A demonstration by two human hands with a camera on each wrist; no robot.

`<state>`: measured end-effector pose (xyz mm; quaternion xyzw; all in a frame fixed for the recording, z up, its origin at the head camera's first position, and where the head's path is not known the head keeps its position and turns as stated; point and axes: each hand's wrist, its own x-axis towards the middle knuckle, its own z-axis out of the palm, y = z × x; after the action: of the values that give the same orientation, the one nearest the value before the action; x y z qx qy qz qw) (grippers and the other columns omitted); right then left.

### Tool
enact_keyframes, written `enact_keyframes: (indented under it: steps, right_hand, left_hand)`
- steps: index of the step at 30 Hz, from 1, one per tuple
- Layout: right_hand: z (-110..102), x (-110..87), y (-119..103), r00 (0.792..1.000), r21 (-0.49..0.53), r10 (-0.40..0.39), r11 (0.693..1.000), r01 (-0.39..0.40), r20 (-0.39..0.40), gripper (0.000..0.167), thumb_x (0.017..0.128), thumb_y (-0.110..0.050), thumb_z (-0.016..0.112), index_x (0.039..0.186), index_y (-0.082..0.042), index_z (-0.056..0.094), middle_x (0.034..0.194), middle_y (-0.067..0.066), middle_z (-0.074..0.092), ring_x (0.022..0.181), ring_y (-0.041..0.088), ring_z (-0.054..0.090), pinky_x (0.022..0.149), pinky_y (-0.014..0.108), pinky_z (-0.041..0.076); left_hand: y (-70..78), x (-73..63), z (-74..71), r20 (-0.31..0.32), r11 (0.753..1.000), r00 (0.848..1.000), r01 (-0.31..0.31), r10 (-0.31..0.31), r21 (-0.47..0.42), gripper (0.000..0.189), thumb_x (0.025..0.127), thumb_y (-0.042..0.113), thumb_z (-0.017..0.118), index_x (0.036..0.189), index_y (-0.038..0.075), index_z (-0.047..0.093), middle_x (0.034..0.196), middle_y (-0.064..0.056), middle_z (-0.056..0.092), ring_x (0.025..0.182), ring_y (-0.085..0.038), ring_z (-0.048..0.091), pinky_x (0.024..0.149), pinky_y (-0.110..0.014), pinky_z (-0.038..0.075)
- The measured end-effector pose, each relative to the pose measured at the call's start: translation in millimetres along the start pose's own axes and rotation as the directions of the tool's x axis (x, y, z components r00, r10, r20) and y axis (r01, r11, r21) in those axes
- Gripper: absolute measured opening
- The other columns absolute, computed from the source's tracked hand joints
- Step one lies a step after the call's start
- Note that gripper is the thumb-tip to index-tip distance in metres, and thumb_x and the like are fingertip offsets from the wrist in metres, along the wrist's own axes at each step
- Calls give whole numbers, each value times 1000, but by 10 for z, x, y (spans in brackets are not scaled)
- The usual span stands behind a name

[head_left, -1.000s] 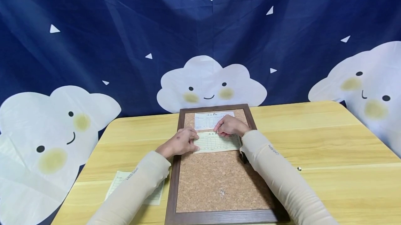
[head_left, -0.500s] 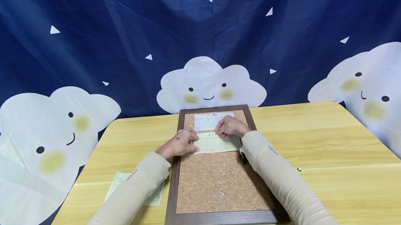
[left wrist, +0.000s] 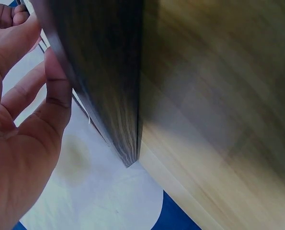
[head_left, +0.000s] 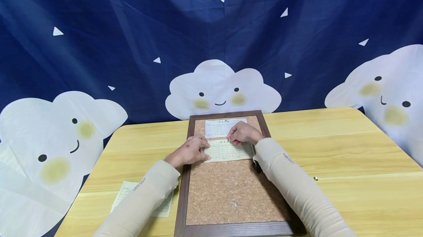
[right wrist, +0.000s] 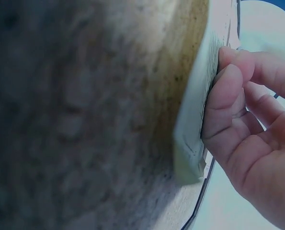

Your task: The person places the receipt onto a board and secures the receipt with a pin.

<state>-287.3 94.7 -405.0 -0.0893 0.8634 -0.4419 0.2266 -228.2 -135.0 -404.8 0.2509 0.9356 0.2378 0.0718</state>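
Note:
A pale green printed form (head_left: 219,152) lies across the upper part of a framed corkboard (head_left: 218,193). My left hand (head_left: 191,150) rests at the form's left end, thumb and fingers spread along that edge. At the form's top edge, my right hand (head_left: 243,133) pinches a tiny dark thing, apparently a thumbtack, mostly hidden by the fingertips. Just above sits a white form (head_left: 215,130) with a small tack at its top. In the right wrist view, thumb and index finger meet at the paper's face, and the green form's near corner (right wrist: 188,167) lifts off the cork.
Another pale green form (head_left: 123,192) lies on the wooden table (head_left: 142,149) left of the board, partly under the left sleeve. A small silver tack (head_left: 315,178) lies to the right. A blue cloud-print curtain (head_left: 138,28) hangs behind the table.
The right fingertips have shifted very slightly right along the green form's top edge. The left hand and the papers stay in place.

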Motion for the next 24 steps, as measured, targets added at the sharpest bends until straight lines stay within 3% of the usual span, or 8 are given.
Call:
enact_keyframes:
  steps: [24]
  right_hand:
    - [-18,-4,56,1000,52,3,999,-2,-6,8,93,0,67,86,4,69,68,5,65,59,9,59,61,23,55]
  left_hand:
    - [5,-3,13,0,999,999,40,-40,-21,36,82,8,83,114,-3,72,134,-19,56,127,-30,52,101,-40,47]
